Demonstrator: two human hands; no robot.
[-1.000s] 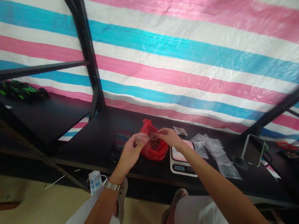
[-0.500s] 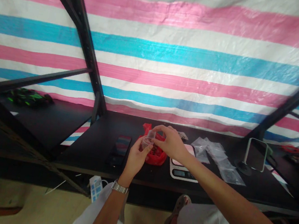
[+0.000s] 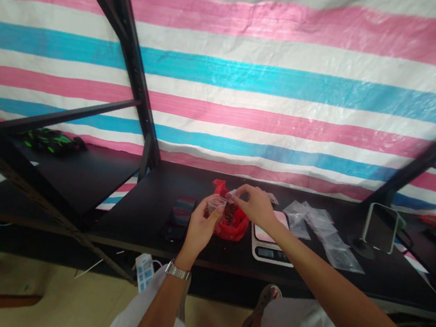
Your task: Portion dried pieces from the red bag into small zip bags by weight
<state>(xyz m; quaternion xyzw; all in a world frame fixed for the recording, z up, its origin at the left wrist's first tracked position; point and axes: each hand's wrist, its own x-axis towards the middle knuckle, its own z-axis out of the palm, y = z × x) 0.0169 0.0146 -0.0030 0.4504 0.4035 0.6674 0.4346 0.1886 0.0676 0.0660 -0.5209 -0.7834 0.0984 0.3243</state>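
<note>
My left hand [image 3: 200,233] is shut on a small clear plastic cup [image 3: 216,205], held just above a red plastic bag [image 3: 230,231]. The bag holds a dark brown granular material [image 3: 229,215]. My right hand [image 3: 255,205] reaches over the bag, its fingertips pinching a small clear piece [image 3: 231,195] close to the cup. I cannot tell what that piece is. A digital kitchen scale [image 3: 272,239] with a pink top sits just right of the bag, under my right forearm.
A black table carries a smartphone [image 3: 180,219], flat clear plastic bags [image 3: 309,219] and a phone on a stand [image 3: 380,228]. Black metal frame bars rise at both sides before a striped tarp. A green-and-black item [image 3: 53,141] lies on the left shelf.
My right fingertips have shifted from the cup's rim to a pinch just right of the cup. The cup stays in my left hand, and the whole view has drifted slightly.
</note>
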